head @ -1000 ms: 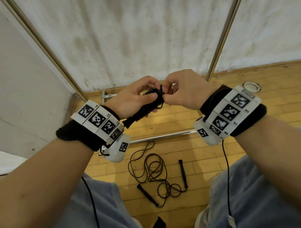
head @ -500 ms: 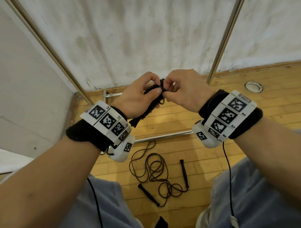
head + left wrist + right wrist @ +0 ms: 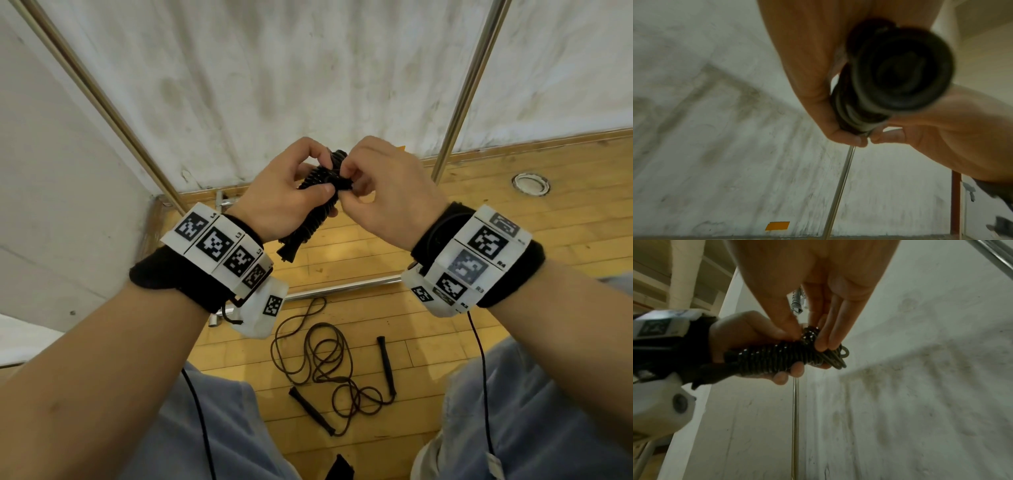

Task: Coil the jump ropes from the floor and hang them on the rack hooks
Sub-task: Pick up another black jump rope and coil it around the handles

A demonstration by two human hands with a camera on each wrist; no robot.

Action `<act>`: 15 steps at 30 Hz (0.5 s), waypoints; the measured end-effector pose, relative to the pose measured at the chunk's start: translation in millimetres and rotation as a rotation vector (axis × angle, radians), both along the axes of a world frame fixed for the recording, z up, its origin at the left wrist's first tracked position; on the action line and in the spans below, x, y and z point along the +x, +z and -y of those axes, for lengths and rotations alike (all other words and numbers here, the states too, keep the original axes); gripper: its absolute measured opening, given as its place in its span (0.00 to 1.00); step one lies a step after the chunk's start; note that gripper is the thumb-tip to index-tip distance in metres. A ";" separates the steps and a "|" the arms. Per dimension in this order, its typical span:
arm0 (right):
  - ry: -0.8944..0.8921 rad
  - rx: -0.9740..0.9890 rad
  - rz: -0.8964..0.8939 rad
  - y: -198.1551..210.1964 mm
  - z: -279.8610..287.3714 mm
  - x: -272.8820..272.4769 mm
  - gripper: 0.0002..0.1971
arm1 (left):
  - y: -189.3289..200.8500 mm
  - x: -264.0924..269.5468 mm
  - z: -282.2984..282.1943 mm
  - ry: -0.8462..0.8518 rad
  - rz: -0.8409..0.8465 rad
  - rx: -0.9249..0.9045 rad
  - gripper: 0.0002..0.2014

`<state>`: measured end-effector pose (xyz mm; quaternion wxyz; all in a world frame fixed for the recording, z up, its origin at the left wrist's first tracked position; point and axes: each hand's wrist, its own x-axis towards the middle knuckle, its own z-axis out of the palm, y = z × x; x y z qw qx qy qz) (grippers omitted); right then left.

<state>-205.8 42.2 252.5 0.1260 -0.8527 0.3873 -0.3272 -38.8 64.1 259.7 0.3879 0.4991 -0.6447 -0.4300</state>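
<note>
Nearest: my knees in pale blue trousers (image 3: 191, 431), at the bottom of the head view.

Between them, on the wooden floor (image 3: 513, 219): one loose jump rope (image 3: 322, 363), black, cord in tangled loops, its two handles lying apart.

Beyond that rope: the rack's base bar (image 3: 346, 289), chrome, lying along the floor.

At chest height: one coiled jump rope (image 3: 317, 202), black, cord wound tightly round its handles. My left hand (image 3: 284, 202) grips the bundle, fingers (image 3: 789, 373) and thumb curled round it. My right hand (image 3: 387, 192) pinches the cord at the bundle's top end between thumb and fingertips.

Farthest: two chrome rack uprights (image 3: 469, 89) against a stained white wall (image 3: 291, 75).
</note>
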 end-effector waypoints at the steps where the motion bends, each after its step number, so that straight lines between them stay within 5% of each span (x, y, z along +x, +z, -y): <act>1: 0.006 0.007 -0.003 -1.5 -0.1 0.5 0.09 | 0.0 -0.4 0.0 0.026 -0.013 -0.009 0.12; 8: -0.040 -0.013 0.014 2.7 3.1 -2.7 0.09 | 1.9 -3.3 -0.7 0.031 -0.051 0.008 0.10; 15: -0.116 -0.057 -0.092 -2.9 -1.1 3.6 0.10 | -0.5 -9.8 -2.3 0.093 0.122 -0.049 0.13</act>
